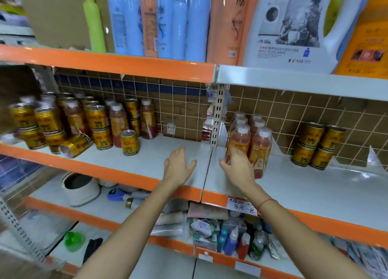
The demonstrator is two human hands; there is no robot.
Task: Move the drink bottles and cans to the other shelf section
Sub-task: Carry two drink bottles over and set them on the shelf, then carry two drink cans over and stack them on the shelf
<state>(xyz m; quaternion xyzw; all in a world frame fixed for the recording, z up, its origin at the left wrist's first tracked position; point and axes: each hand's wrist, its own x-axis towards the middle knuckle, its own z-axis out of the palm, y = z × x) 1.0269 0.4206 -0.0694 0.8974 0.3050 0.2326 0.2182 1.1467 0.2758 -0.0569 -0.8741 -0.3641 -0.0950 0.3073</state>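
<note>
While reaching over the middle shelf (147, 165), left hand (178, 165) hovers just above the bare board of the left section, fingers straight and slightly spread, holding nothing. Right hand (237, 165) across the seam in the right section (315, 182), fingers against the lower front of the shrink-wrapped bottle pack (249, 140); whether curled around the pack or only pressed to it cannot be told. Red string bracelet (267, 203) on right wrist.

Bottle pack: upright, just right of the slotted upright post (218, 115), white caps, red-orange contents, two rows running toward the back.

Gold cans, right section: stacked gold cans (319, 144), two high, two wide, near the back grid, well apart from the pack.

Left section: left can-and-bottle group (63, 119), gold cans stacked two high, mixed with red drink bottles. Single upright can (129, 142) at the right front edge of the group. Fallen can (74, 145) on its side, near the front lip.

Upper shelf: blue and peach tall bottles (159, 20), white detergent jug (298, 27).
</note>
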